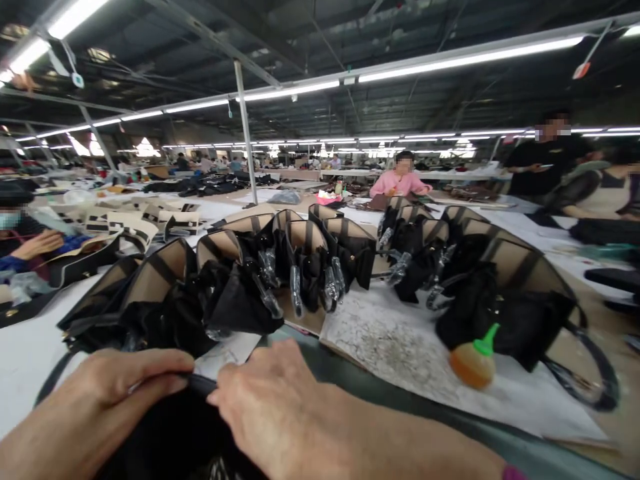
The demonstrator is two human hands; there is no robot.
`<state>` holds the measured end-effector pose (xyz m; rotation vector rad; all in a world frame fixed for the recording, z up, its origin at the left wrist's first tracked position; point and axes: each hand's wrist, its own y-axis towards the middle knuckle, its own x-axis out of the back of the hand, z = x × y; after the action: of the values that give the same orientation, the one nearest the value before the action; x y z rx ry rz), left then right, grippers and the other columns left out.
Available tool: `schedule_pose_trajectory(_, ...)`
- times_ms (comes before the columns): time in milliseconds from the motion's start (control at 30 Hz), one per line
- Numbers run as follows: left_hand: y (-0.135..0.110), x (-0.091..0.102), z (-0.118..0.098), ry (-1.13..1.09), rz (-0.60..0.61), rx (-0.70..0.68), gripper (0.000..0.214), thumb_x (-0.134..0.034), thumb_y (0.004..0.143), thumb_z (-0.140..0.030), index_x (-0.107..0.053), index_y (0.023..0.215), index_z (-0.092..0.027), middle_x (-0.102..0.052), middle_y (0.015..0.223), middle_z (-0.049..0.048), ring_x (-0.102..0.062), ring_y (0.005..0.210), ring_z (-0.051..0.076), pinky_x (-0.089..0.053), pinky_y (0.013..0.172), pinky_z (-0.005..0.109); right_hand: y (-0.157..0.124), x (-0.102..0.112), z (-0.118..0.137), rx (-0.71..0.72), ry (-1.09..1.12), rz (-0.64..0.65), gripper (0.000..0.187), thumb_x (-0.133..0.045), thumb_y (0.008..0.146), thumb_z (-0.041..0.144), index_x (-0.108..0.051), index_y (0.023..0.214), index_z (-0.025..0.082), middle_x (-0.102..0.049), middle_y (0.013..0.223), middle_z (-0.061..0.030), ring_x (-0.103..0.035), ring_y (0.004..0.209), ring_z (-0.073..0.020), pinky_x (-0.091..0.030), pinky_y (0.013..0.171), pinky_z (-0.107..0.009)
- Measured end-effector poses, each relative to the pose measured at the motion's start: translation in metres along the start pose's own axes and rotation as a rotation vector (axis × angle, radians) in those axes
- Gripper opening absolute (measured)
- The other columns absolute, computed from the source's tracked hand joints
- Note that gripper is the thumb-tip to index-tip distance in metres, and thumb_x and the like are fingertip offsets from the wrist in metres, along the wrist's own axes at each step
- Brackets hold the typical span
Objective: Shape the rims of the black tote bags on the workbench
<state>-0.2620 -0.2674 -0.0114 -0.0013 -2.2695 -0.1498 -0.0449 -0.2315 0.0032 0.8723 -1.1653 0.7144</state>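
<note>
- black strap (201,385) nearest, low centre, pinched between two hands: left hand (125,387) fingers closed on it, right hand (270,407) fingers closed on it.
- one orange bottle (470,365) on the counter (25,360).
- two rows of black bags (240,273) beyond; count unclear.

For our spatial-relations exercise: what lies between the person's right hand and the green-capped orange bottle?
Head view: a strip of dark mat and stained white paper; no other object sits between the right hand and the orange bottle.
</note>
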Motion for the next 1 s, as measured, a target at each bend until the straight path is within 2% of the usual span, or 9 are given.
schedule_pose_trajectory(100, 0.036, -0.038, -0.066, 0.111, 0.082, -0.06, 0.019, -0.048, 0.074, -0.032, -0.066, 0.072, -0.025, -0.064, 0.066, -0.0043, -0.057, 0.064, 0.017, -0.043, 0.059, 0.025, -0.046, 0.017, -0.03, -0.177, -0.043, -0.069, 0.027, -0.036, 0.086, 0.026, -0.056, 0.068, 0.019, -0.056, 0.057, 0.0004, -0.048, 0.048, -0.0128, -0.032, 0.047, -0.025)
schedule_pose_trajectory(200, 0.077, -0.067, -0.121, 0.043, 0.186, -0.21, 0.021, -0.045, 0.073, -0.023, -0.064, 0.067, -0.018, -0.061, 0.063, -0.0029, -0.053, 0.061, 0.013, -0.039, 0.058, 0.02, -0.083, 0.039, -0.059, -0.373, -0.079, -0.073, 0.034, -0.033, 0.088, 0.026, -0.055, 0.064, 0.018, -0.054, 0.058, 0.0001, -0.047, 0.053, -0.0124, -0.03, 0.052, -0.025)
schedule_pose_trajectory(333, 0.124, -0.106, -0.17, -0.032, 0.224, -0.37, 0.02, -0.047, 0.069, -0.02, -0.066, 0.071, -0.016, -0.06, 0.063, -0.0023, -0.052, 0.062, 0.012, -0.037, 0.059, 0.019, -0.118, 0.06, -0.092, -0.573, -0.135, -0.159, 0.036, -0.031, 0.089, 0.03, -0.052, 0.062, 0.018, -0.053, 0.056, 0.0, -0.048, 0.055, -0.0134, -0.029, 0.056, -0.026)
schedule_pose_trajectory(400, 0.138, -0.126, -0.183, -0.03, 0.255, -0.421, 0.02, -0.047, 0.069, -0.022, -0.066, 0.071, -0.015, -0.06, 0.062, -0.0021, -0.052, 0.06, 0.012, -0.037, 0.057, 0.019, -0.139, 0.06, -0.107, -0.685, -0.028, -0.21, 0.035, -0.033, 0.088, 0.032, -0.052, 0.062, 0.018, -0.055, 0.057, 0.0004, -0.05, 0.057, -0.013, -0.03, 0.056, -0.025)
schedule_pose_trajectory(533, 0.158, -0.15, -0.182, -0.011, 0.301, -0.42, 0.022, -0.046, 0.072, -0.028, -0.065, 0.073, -0.016, -0.062, 0.064, -0.0017, -0.054, 0.062, 0.015, -0.038, 0.058, 0.021, -0.207, 0.029, -0.14, -0.925, 0.455, -0.34, 0.038, -0.023, 0.09, 0.032, -0.055, 0.075, 0.018, -0.062, 0.07, -0.0004, -0.056, 0.059, -0.0111, -0.036, 0.053, -0.021)
schedule_pose_trajectory(633, 0.175, -0.153, -0.174, -0.026, 0.308, -0.358, 0.024, -0.05, 0.072, -0.033, -0.065, 0.081, -0.017, -0.065, 0.073, -0.0003, -0.057, 0.071, 0.018, -0.04, 0.066, 0.023, -0.27, -0.016, -0.17, -1.294, 0.156, -0.322, 0.028, -0.042, 0.082, 0.041, -0.056, 0.075, 0.017, -0.063, 0.073, -0.0047, -0.059, 0.073, -0.02, -0.039, 0.064, -0.028)
schedule_pose_trajectory(700, 0.186, -0.154, -0.176, -0.043, 0.321, -0.344, 0.024, -0.053, 0.07, -0.034, -0.066, 0.083, -0.018, -0.066, 0.077, 0.0, -0.057, 0.075, 0.019, -0.04, 0.07, 0.024, -0.3, -0.045, -0.19, -1.437, 0.023, -0.281, 0.035, -0.057, 0.07, 0.042, -0.054, 0.093, 0.016, -0.063, 0.087, -0.0096, -0.056, 0.087, -0.0269, -0.039, 0.073, -0.033)
schedule_pose_trajectory(833, 0.202, -0.164, -0.205, -0.088, 0.365, -0.373, 0.018, -0.055, 0.066, -0.03, -0.066, 0.074, -0.018, -0.065, 0.071, -0.0013, -0.057, 0.07, 0.017, -0.04, 0.067, 0.022, -0.31, -0.082, -0.227, -1.355, 0.113, -0.456, 0.07, -0.065, 0.062, 0.034, -0.033, 0.122, 0.017, -0.049, 0.118, -0.0097, -0.047, 0.107, -0.0238, -0.036, 0.087, -0.031)
schedule_pose_trajectory(1000, 0.219, -0.182, -0.243, -0.119, 0.442, -0.375, 0.014, -0.055, 0.061, -0.024, -0.064, 0.066, -0.015, -0.053, 0.051, -0.0033, -0.042, 0.046, 0.01, -0.031, 0.047, 0.019, -0.294, -0.089, -0.24, -1.281, 0.212, -0.635, 0.057, -0.06, 0.066, 0.026, -0.036, 0.116, 0.02, -0.055, 0.106, -0.0048, -0.053, 0.095, -0.0203, -0.039, 0.082, -0.029)
